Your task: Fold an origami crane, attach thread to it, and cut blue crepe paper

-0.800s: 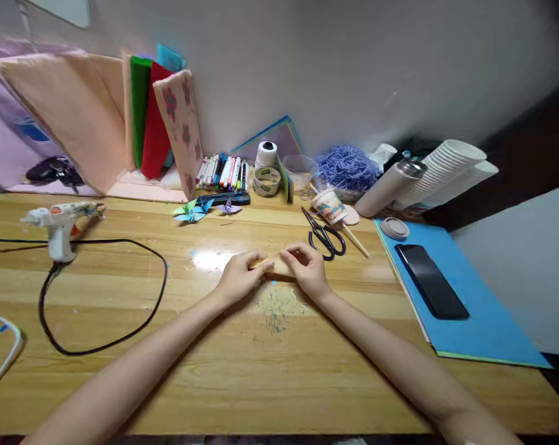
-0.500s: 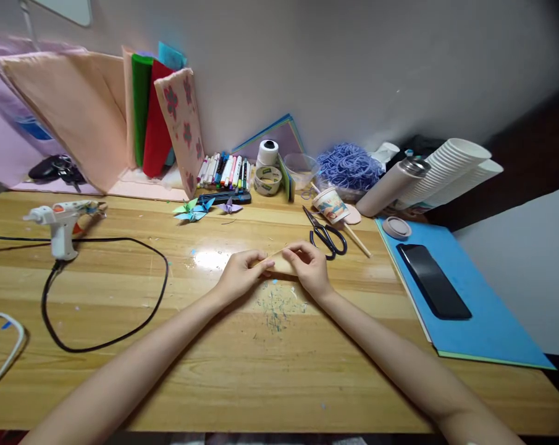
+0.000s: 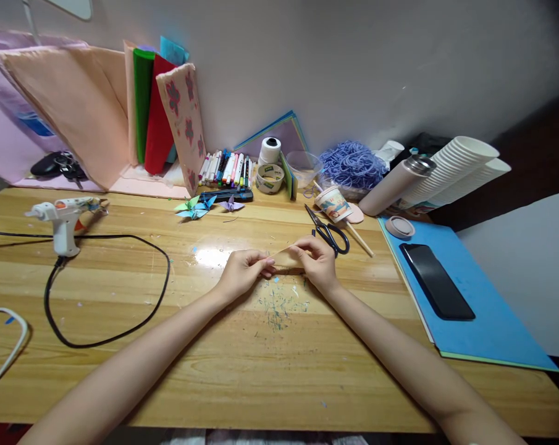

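A small piece of tan, folded-looking paper (image 3: 287,258) is stretched between my two hands just above the wooden table. My left hand (image 3: 246,272) pinches its left end between thumb and fingers. At the other end, my right hand (image 3: 319,262) grips it with the thumb in front and the fingers curled behind. My fingers hide part of the paper. Black-handled scissors (image 3: 328,232) lie right behind my right hand. Folded paper cranes (image 3: 193,209) in green, blue and purple sit farther back on the left.
A white hot glue gun (image 3: 66,225) stands at left, its black cord looping across the table (image 3: 205,371). Markers (image 3: 228,169), tape (image 3: 270,179), purple yarn (image 3: 352,164), a small paper cup (image 3: 333,204), a tumbler (image 3: 397,184) and stacked cups line the back. A phone (image 3: 437,281) rests on blue sheets (image 3: 492,309).
My right hand has shifted slightly right, and more of the tan paper shows between my hands. The whole view has moved a little; the other objects stay in place.
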`<state>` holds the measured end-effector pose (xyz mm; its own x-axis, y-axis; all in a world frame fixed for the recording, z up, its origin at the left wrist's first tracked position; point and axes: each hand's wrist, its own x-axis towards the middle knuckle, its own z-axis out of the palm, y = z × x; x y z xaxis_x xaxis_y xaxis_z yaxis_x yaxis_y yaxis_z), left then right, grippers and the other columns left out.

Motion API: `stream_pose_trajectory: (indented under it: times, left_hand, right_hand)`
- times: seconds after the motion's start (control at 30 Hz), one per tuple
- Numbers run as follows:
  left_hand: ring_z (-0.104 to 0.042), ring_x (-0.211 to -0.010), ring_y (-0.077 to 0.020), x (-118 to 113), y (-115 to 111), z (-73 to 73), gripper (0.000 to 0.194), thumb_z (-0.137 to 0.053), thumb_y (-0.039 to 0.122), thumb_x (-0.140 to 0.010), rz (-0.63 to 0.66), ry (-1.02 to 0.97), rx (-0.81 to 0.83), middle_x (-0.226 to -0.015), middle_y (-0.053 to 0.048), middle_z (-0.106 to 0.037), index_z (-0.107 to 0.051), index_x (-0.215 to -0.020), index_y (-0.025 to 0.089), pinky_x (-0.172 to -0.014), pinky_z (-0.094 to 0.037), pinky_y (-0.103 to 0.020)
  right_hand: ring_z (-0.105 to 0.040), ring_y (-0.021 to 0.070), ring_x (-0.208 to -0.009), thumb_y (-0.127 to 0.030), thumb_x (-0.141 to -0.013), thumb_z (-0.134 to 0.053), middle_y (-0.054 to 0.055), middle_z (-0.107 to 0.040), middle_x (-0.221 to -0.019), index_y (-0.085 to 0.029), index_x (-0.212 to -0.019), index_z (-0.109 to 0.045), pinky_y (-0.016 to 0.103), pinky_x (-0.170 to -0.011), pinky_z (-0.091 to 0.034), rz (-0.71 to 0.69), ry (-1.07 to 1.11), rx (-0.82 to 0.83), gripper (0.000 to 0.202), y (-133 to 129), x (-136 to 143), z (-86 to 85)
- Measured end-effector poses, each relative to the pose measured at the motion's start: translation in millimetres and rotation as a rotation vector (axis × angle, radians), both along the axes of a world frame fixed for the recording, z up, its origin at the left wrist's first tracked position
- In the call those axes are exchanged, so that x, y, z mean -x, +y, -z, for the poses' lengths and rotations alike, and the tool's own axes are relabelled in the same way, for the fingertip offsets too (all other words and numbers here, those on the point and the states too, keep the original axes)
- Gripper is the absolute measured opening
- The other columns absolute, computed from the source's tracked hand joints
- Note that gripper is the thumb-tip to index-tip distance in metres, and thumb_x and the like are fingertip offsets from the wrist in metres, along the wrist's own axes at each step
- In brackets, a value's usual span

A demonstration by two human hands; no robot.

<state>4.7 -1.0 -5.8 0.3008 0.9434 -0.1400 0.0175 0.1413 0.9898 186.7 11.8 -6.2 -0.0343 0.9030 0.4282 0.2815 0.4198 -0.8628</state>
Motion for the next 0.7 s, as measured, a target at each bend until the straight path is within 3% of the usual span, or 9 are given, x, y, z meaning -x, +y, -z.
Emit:
stream_pose_trajectory:
  times: [0.27,0.37,0.53,0.7]
  left_hand:
    - [-0.064,-0.062,-0.0132,2.1,0.6,-0.6,0.025,-0.056,0.034,-0.08,0.068,0.065,-0.055,-0.07,-0.006,-0.069,-0.068,-0.075,0.012,-0.062,-0.051,-0.023]
    - [-0.064,-0.059,-0.0133,2.5,-0.9,-1.7,0.026,-0.053,0.033,-0.082,0.045,0.119,-0.086,-0.071,-0.007,-0.069,-0.066,-0.075,0.012,-0.06,-0.051,-0.024]
    - [-0.063,-0.056,-0.0121,2.8,-6.4,-1.4,0.026,-0.047,0.032,-0.086,-0.019,0.281,-0.275,-0.066,-0.004,-0.067,-0.061,-0.072,0.014,-0.058,-0.049,-0.022]
    - [-0.063,-0.06,-0.0131,5.3,-5.4,-3.0,0.027,-0.045,0.032,-0.087,-0.027,0.345,-0.309,-0.065,-0.003,-0.067,-0.061,-0.073,0.015,-0.062,-0.047,-0.022]
  right_hand:
    - [-0.055,0.0151,-0.067,-0.018,-0.078,-0.061,0.001,-0.062,-0.07,-0.02,-0.071,-0.063,0.029,-0.064,-0.043,0.023,-0.045,-0.099,0.008,5.2,-10.9,-1.2]
    - [-0.055,0.0153,-0.068,-0.019,-0.078,-0.061,0.001,-0.062,-0.07,-0.02,-0.071,-0.064,0.029,-0.064,-0.043,0.032,-0.033,-0.106,0.008,6.6,-14.2,-0.6]
    - [-0.055,0.0148,-0.067,-0.02,-0.078,-0.061,0.001,-0.061,-0.069,-0.02,-0.071,-0.064,0.028,-0.063,-0.043,0.043,-0.01,-0.079,0.008,6.1,-10.0,2.6]
    - [-0.055,0.0141,-0.066,-0.021,-0.078,-0.062,0.0,-0.061,-0.069,-0.02,-0.071,-0.064,0.027,-0.062,-0.043,0.023,-0.001,-0.037,0.007,5.1,-8.7,0.5]
